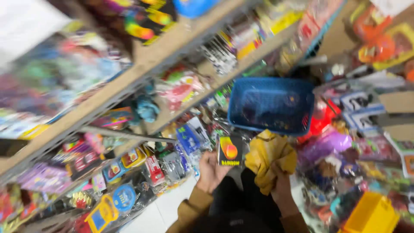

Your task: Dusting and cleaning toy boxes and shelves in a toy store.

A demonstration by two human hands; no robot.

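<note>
While the view is tilted and blurred by motion, the two hands show clearly enough at the bottom of the frame. The left hand [210,170] is closed around a small black packet [230,151] with an orange-and-yellow ball printed on its front, fingers wrapped on its left edge, the packet held upright just in front of the body. The right hand [281,187] is bunched shut on a yellow cloth [269,157] — crumpled, rising from the fist and touching the packet's right side.

Just above both, a blue plastic basket [271,105] sits among the stock, its open mouth turned toward the camera; something dark lies inside, too blurred to name. The packet is near the basket's lower rim but apart from it, neither in the basket nor on a shelf.

To the left, wooden shelves [142,71] run slantwise, crowded with packaged toys [129,172] in bright colours, and more toys are piled to the right, with a yellow box [373,213] at the lower corner. A strip of white floor [170,207] shows below.

As a judgement: the wiping or sorting looks midway — one packet is lifted out and in hand with the cloth beside it, not yet set down anywhere, and a great deal of stock on the shelves looks untouched
</note>
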